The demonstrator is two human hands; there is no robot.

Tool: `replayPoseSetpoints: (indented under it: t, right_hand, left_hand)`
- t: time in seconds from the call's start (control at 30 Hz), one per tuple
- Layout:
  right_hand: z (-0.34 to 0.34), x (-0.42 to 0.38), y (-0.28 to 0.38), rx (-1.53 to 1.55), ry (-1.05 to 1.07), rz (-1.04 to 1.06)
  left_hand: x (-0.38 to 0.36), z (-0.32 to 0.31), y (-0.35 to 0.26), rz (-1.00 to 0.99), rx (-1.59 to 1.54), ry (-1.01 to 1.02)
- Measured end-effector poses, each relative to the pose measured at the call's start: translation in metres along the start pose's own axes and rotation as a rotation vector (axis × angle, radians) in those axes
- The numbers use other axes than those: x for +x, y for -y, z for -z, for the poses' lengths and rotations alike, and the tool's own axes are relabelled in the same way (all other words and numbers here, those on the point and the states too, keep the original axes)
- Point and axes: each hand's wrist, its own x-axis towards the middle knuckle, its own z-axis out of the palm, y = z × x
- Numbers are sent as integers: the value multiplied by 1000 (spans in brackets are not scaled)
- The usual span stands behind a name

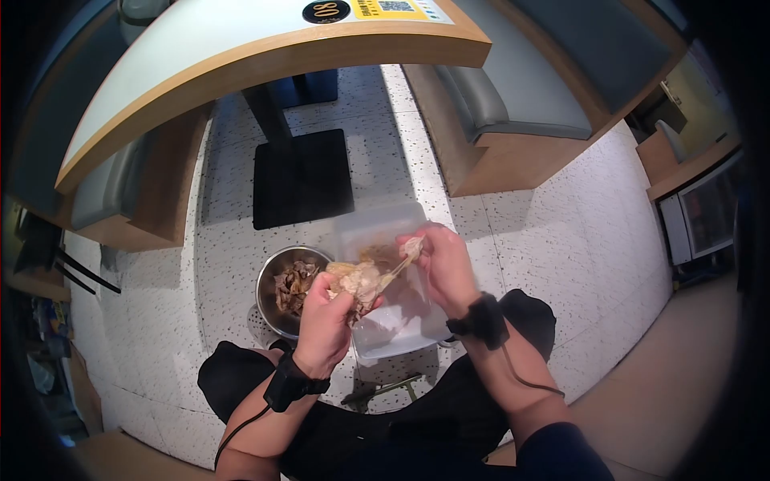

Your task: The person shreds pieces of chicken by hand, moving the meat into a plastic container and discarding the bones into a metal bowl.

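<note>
Cooked chicken piece (pixel 357 280), clenched in left hand (pixel 325 321); strip (pixel 411 248) pinched by right hand (pixel 445 268), best pulled steadily above plastic tub (pixel 393 333).

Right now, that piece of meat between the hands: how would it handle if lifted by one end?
Probably floppy: the meat piece stretches into a thin strand toward the right hand while the left hand grips the bulk. It looks moist, so likely slippery. The strand may tear under load.
</note>
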Motion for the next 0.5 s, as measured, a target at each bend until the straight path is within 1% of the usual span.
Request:
replayPoseSetpoints:
  t: [0.07, 0.1, 0.17, 0.2, 0.23, 0.3, 0.33, 0.37, 0.4, 0.43, 0.47, 0.5]
  right_hand:
    - [5, 10, 3, 24, -105, 14]
    - [10, 16, 6, 21, -109, 19]
    - [21, 25, 13, 31, -173, 121]
    - [21, 23, 18, -4, -149, 140]
    - [16, 20, 23, -8, -144, 141]
    - [7, 11, 28, 13, -77, 77]
    - [4, 6, 28, 14, -75, 72]
    - [3, 2, 28, -29, 0, 4]
    - [2, -1, 27, -72, 75, -63]
    - [3, -2, 26, -70, 81, -67]
    - [3, -4, 26, -85, 132, -108]
    - [2, -4, 25, -99, 183, -147]
  left_hand:
    - [0, 2, 1, -52, -13, -47]
    - [1, 4, 2, -51, -15, -41]
    - [2, 11, 6, -116, 44, -82]
    - [7, 19, 13, -135, 155, -106]
    - [13, 27, 21, -140, 151, -107]
    - [18, 36, 26, -176, 925, -23]
    - [17, 31, 29, -148, 980, -17]
    - [18, 26, 30, -145, 980, -22]
    - [18, 22, 31, -137, 1035, 15]
    - [18, 20, 31, -130, 1091, 52]
    - [26, 32, 43, -159, 1089, 92]
    - [25, 32, 40, -162, 1092, 86]
